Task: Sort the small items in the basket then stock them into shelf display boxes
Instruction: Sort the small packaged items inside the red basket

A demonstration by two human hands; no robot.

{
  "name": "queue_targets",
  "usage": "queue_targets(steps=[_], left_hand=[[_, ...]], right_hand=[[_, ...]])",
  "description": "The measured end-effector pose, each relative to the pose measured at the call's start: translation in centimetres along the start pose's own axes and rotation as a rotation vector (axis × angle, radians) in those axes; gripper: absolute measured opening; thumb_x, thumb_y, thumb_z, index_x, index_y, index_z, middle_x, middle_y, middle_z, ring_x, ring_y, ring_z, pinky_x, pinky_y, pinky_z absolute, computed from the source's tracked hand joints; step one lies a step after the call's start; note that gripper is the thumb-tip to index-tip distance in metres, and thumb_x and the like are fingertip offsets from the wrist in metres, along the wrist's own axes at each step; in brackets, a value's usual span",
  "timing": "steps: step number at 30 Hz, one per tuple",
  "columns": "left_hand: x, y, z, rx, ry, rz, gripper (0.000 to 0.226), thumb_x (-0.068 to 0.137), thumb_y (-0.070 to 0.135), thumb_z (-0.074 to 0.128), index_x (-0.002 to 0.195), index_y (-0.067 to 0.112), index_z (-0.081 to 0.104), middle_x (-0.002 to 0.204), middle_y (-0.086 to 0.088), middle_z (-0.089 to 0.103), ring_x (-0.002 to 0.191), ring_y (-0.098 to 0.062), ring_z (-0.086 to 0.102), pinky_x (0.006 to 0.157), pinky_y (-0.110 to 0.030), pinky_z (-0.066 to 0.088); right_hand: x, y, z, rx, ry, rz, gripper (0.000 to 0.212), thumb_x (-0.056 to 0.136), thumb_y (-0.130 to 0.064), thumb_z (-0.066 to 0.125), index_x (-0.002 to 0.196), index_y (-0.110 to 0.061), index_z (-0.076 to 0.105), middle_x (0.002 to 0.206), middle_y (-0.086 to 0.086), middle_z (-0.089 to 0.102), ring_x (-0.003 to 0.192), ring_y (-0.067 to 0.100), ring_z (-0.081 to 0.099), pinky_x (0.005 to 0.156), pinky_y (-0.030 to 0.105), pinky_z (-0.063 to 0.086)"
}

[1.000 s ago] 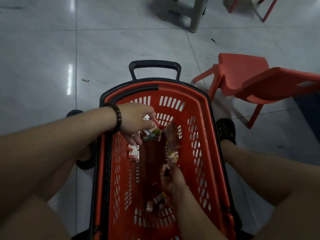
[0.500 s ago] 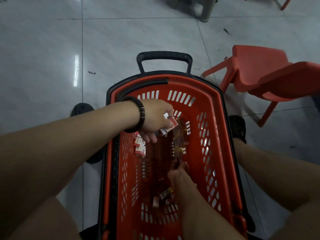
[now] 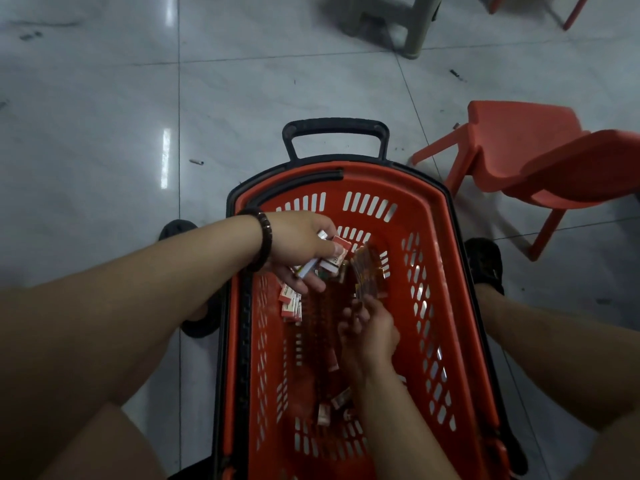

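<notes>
Basket (image 3: 381, 183): red, slotted walls, black rim, standing on the tile floor (image 3: 104, 116) between the person's legs. Black pull handle (image 3: 334, 128) at its far end.

Left hand (image 3: 301, 240) reaches in over the left rim at the far end and grasps several small boxes (image 3: 334, 252), red and white, fanned out between thumb and fingers. Dark bead bracelet (image 3: 265, 237) on that wrist.

Right hand (image 3: 370, 330) is lower, mid-basket, fingers curled round the near end of a brownish packet strip (image 3: 369, 271). The strip runs away from the hand toward the far wall and is blurred, so no print can be read.

Inside the basket: a small stack of red-and-white boxes (image 3: 290, 303) against the left wall, just below the left hand. More loose boxes (image 3: 337, 403) lie on the bottom toward the near end, left of the right forearm.

Outside the basket: a black shoe (image 3: 176, 230) on its left and another shoe (image 3: 485, 265) on its right, both close to the rim. Red chair (image 3: 540, 161) on the far right, tipped on its side. Grey stool legs (image 3: 412, 26) at the far edge. Small bits of litter on the tiles.
</notes>
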State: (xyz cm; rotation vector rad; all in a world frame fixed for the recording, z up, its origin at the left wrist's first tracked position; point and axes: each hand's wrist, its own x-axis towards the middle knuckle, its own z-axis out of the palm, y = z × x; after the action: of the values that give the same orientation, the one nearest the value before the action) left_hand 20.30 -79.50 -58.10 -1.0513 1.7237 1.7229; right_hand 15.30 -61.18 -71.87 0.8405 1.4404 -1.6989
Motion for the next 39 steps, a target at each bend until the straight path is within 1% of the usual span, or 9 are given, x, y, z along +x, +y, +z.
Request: queue_targets(steps=[4, 7, 14, 18, 22, 26, 30, 36, 39], left_hand=[[-1.0, -0.3, -0.6, -0.029, 0.046, -0.005, 0.016, 0.105, 0.026, 0.061, 0.121, 0.021, 0.06, 0.113, -0.014, 0.075, 0.094, -0.027, 0.079, 0.084, -0.047, 0.065], [-1.9, -0.7, -1.0, -0.009, 0.064, -0.002, 0.016, 0.105, 0.026, 0.061, 0.12, 0.02, 0.064, 0.113, -0.012, 0.075, 0.091, -0.023, 0.077, 0.083, -0.042, 0.065], [-2.8, -1.7, -2.1, -0.019, 0.122, 0.004, 0.017, 0.105, 0.023, 0.063, 0.12, 0.017, 0.064, 0.11, -0.013, 0.076, 0.091, -0.023, 0.078, 0.07, -0.033, 0.063], [-3.0, -1.7, -2.6, 0.062, 0.156, 0.024, 0.021, 0.104, 0.02, 0.063, 0.125, 0.016, 0.061, 0.111, -0.016, 0.073, 0.086, -0.024, 0.079, 0.064, -0.032, 0.063], [-3.8, -1.0, -3.7, 0.069, 0.254, 0.076, 0.009, 0.106, 0.012, 0.056, 0.112, 0.015, 0.063, 0.105, -0.016, 0.072, 0.082, -0.025, 0.071, 0.063, -0.029, 0.062], [-4.4, -0.3, -4.9, -0.025, 0.323, 0.069, 0.021, 0.108, 0.014, 0.049, 0.125, 0.017, 0.06, 0.111, -0.011, 0.071, 0.088, -0.021, 0.07, 0.072, -0.03, 0.063], [-4.5, 0.2, -5.0, -0.076, 0.312, 0.086, 0.033, 0.109, 0.008, 0.047, 0.139, 0.015, 0.056, 0.116, -0.014, 0.069, 0.101, -0.027, 0.074, 0.085, -0.041, 0.065], [-4.4, 0.8, -4.6, -0.005, 0.268, 0.123, 0.034, 0.102, -0.003, 0.056, 0.126, 0.021, 0.06, 0.121, -0.01, 0.068, 0.11, -0.028, 0.071, 0.09, -0.049, 0.063], [-4.0, 0.6, -4.5, 0.033, 0.29, 0.128, 0.031, 0.099, 0.003, 0.064, 0.126, 0.019, 0.061, 0.122, -0.008, 0.071, 0.109, -0.027, 0.072, 0.089, -0.048, 0.064]], right_hand=[[-4.0, -3.9, 2.9, -0.286, -0.462, -0.438, 0.016, 0.1, -0.012, 0.069, 0.114, -0.007, 0.076, 0.096, 0.015, 0.075, 0.073, 0.013, 0.065, 0.061, 0.022, 0.052], [-5.2, -5.3, 4.3, -0.459, -0.588, -0.552, 0.017, 0.096, -0.007, 0.074, 0.112, -0.009, 0.077, 0.1, 0.016, 0.075, 0.081, 0.02, 0.067, 0.071, 0.029, 0.056], [-5.6, -5.0, 5.2, -0.482, -0.706, -0.417, 0.022, 0.094, 0.001, 0.073, 0.113, -0.01, 0.077, 0.109, 0.023, 0.073, 0.094, 0.027, 0.073, 0.077, 0.037, 0.063], [-4.7, -3.9, 5.7, -0.522, -0.652, -0.492, 0.024, 0.092, 0.002, 0.074, 0.113, -0.01, 0.077, 0.096, 0.011, 0.07, 0.08, 0.02, 0.068, 0.071, 0.031, 0.061], [-1.5, -3.3, 6.7, -0.338, -0.428, -0.375, 0.025, 0.09, 0.003, 0.076, 0.113, -0.004, 0.072, 0.1, 0.016, 0.078, 0.074, 0.02, 0.073, 0.063, 0.026, 0.059], [3.1, -1.1, 7.7, -0.656, -0.262, -0.313, 0.022, 0.082, -0.007, 0.085, 0.101, -0.015, 0.076, 0.099, 0.011, 0.081, 0.089, 0.027, 0.079, 0.08, 0.041, 0.065], [4.5, 1.5, 9.0, -0.883, -0.269, -0.33, 0.013, 0.077, -0.018, 0.091, 0.083, -0.017, 0.08, 0.081, -0.001, 0.081, 0.079, 0.02, 0.08, 0.078, 0.045, 0.067], [5.0, 3.5, 9.2, -1.062, -0.275, -0.451, 0.014, 0.085, -0.013, 0.087, 0.093, -0.022, 0.08, 0.088, -0.009, 0.077, 0.079, 0.005, 0.073, 0.058, 0.008, 0.051], [4.9, 3.2, 9.0, -1.078, -0.33, -0.435, 0.012, 0.09, -0.016, 0.083, 0.1, -0.021, 0.081, 0.094, -0.012, 0.077, 0.087, 0.002, 0.071, 0.074, 0.014, 0.057]])
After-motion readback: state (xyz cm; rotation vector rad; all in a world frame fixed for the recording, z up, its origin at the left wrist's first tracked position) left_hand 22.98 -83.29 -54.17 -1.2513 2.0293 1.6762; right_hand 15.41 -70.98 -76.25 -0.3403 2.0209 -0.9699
